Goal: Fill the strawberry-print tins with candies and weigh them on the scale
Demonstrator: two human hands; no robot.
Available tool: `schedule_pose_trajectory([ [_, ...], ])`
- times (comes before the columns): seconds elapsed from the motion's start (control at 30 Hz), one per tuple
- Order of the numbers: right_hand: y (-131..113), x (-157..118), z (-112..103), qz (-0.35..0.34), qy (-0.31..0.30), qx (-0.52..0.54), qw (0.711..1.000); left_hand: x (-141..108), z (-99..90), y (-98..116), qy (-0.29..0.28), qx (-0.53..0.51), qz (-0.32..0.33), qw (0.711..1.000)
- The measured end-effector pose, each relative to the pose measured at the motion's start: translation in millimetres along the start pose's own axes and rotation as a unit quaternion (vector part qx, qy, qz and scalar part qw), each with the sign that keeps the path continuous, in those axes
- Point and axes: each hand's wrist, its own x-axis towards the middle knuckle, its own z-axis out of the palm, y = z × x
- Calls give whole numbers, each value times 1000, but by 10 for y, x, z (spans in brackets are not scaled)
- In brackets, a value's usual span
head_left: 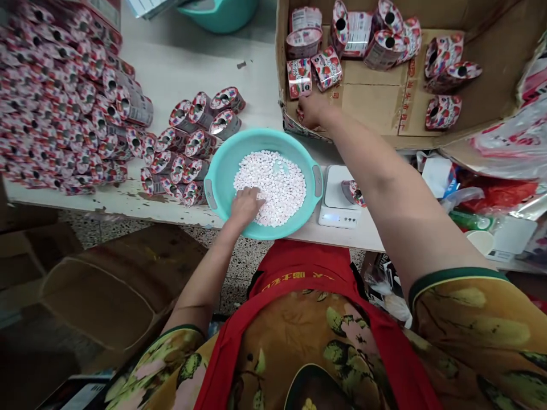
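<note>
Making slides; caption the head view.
Left hand on white pellets in round teal plastic basin; right hand at brown cardboard box.

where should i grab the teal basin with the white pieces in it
Probably at both ends of the teal basin: the grey left handle and right handle together, one hand from each side. They sit opposite each other, so the white pieces should stay fairly level. The scale stands close by on the right.
</note>
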Motion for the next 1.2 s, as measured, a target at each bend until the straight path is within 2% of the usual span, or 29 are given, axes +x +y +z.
schedule_pose_trajectory([
  [0.1,-284,-472,-280,18,-37,-49,998,6,112,165,-2,13,-43,999],
  [0.17,-388,-993,-490,-23,-72,-20,997,-34,144,226,-17,-3,-70,997],
  [0.2,-389,-1291,-577,-38,-101,32,994,-58,156,262,-24,-12,-81,996],
  [0.23,-351,-1596,-644,-32,-112,93,989,-79,169,304,-28,-22,-95,995],
  [0.3,-172,-2168,-693,2,-55,188,981,-107,204,400,-37,-47,-122,991],
  [0.4,215,-2789,-585,132,-19,271,953,-107,283,542,-43,-89,-143,985],
  [0.47,432,-3007,-472,210,-22,316,925,-83,346,622,-43,-121,-139,982],
  [0.53,565,-3101,-397,253,-32,344,904,-39,400,690,-44,-158,-118,979],
  [0.6,618,-3128,-382,270,-47,357,893,21,434,748,-42,-189,-77,978],
  [0.7,622,-3149,-435,259,-69,353,896,116,446,813,-44,-263,-44,963],
  [0.77,617,-3181,-479,232,-64,342,908,160,438,832,-62,-370,-55,925],
  [0.87,603,-3240,-529,193,-51,321,926,184,405,806,-115,-554,-64,822],
  [0.97,546,-3265,-559,171,-67,296,937,168,333,688,-167,-661,-70,728],
  [1.0,518,-3260,-564,164,-74,291,940,160,301,632,-166,-686,-74,705],
  [1.1,438,-3214,-552,136,-79,289,944,156,201,472,-119,-739,-64,660],
  [1.2,402,-3140,-485,113,-61,278,952,223,133,409,-98,-789,-51,605],
])
